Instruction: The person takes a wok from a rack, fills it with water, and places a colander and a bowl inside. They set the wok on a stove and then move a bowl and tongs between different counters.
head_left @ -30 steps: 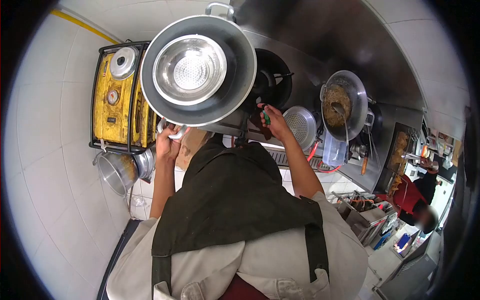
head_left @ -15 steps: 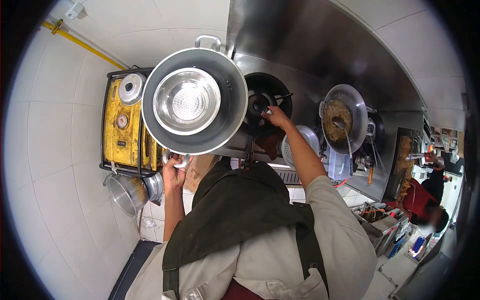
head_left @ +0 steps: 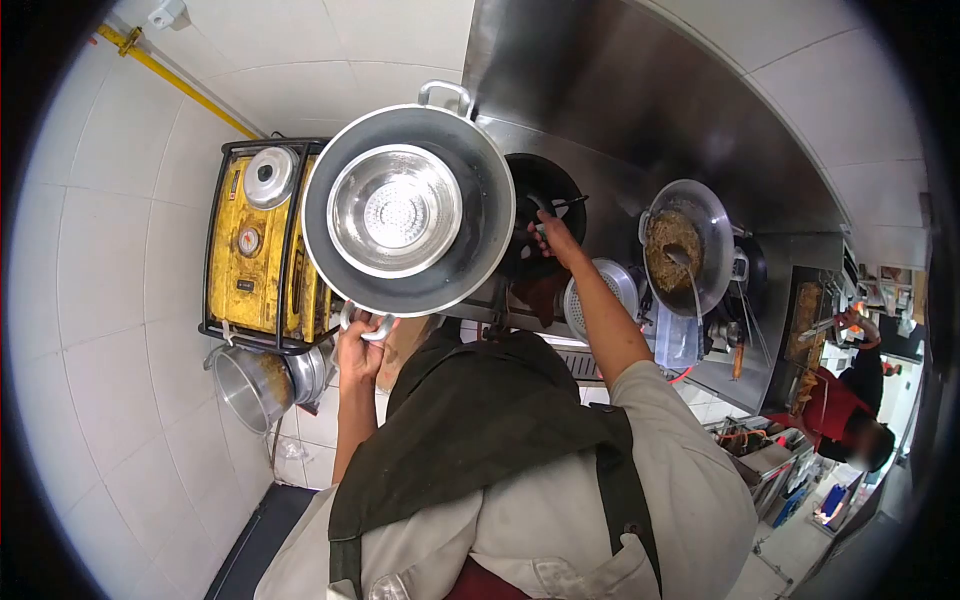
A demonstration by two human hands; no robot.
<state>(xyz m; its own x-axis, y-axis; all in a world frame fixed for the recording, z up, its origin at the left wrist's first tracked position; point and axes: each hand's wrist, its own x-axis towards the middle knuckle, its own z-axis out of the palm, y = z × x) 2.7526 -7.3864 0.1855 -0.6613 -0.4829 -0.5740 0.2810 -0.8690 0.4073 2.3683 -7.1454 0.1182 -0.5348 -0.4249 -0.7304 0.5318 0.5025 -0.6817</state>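
Note:
A large grey pan (head_left: 484, 240) with two loop handles hangs at the left of the stove, and a shiny metal colander (head_left: 397, 211) lies inside it. My left hand (head_left: 362, 350) grips the pan's near handle, fingers wrapped round it. My right hand (head_left: 555, 240) is over the black burner (head_left: 570, 190) just right of the pan, its fingers closed on a small grey handle-like piece whose other end I cannot make out. Below my right forearm sits a perforated metal strainer (head_left: 606, 300).
A yellow generator (head_left: 240, 260) in a black frame bears a lid (head_left: 269, 178). Under it is a metal pot (head_left: 245, 392). A wok (head_left: 708, 240) with brown food and a ladle stands right. Further right, a person in red (head_left: 835, 405) holds tongs over a tray.
The large pan, with the colander in it, and my left hand have shifted right, the pan closer to the burner. My right hand has moved slightly right and down. The far person's arm has moved.

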